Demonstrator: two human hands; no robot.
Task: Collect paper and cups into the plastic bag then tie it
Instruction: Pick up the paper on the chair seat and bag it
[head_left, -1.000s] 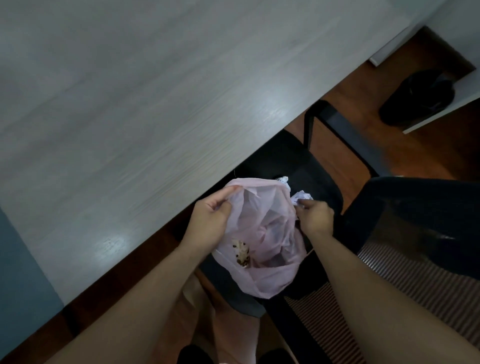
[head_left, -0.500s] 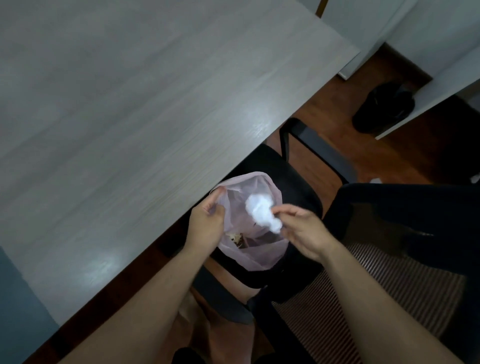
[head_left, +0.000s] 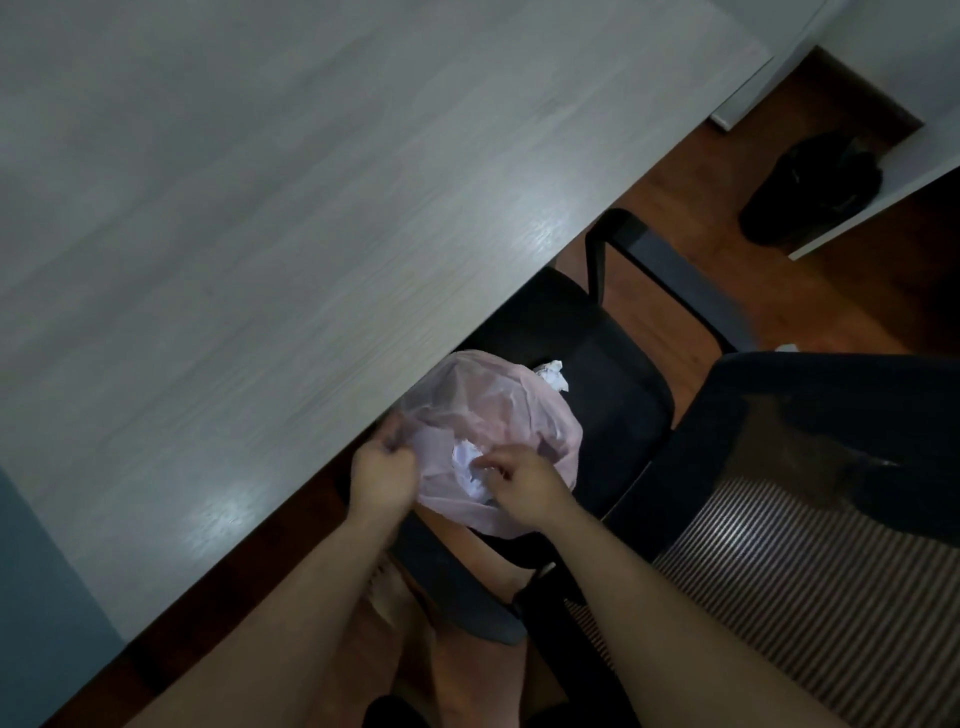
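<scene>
Just below the diagonal edge of the table (head_left: 260, 270), at lower centre, the left hand (head_left: 382, 475) is clamping its grip on the rim of the pink plastic bag (head_left: 498, 405) while the right hand (head_left: 527, 480), grip unclear, is reaching over crumpled paper (head_left: 467, 462) in it, a black chair (head_left: 602, 364) crowding the right.

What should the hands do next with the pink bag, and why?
Probably the right hand should reach for the crumpled paper on the black chair. That paper lies outside the bag, by its far edge, while another paper ball is already at the bag's mouth. The left hand grips the bag's edge, so it looks ready for more.
</scene>
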